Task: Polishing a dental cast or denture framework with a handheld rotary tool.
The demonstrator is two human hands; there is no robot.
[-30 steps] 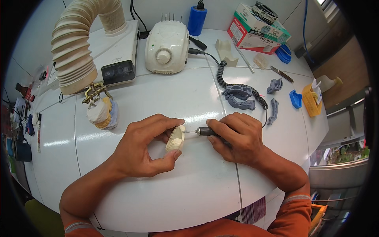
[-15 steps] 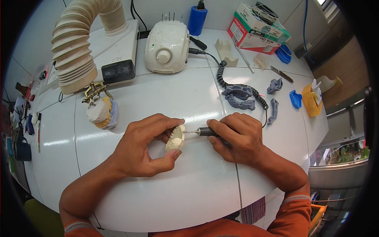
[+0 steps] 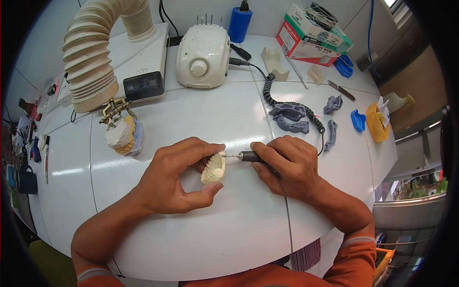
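Left hand (image 3: 169, 179) C-shaped, index at 12 and thumb at 6 o'clock, pinching the cream dental cast (image 3: 213, 168) over mid-table: matte, arched, ridged tooth row on its 9 o'clock side. Right hand (image 3: 292, 165) at cast's 3 o'clock, fingers bent in a snug pen grip on the handpiece (image 3: 249, 156): dark cylinder, thin metal bit pointing 9 o'clock, tip at cast rim; contact too small to confirm. Table (image 3: 215, 244) glossy white; coiled black cord (image 3: 267, 91) toward 1 o'clock.

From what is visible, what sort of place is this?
Probably a dental laboratory: the left hand holds a cream dental cast, the right hand a rotary handpiece, and a plaster model appears mounted on a metal articulator.
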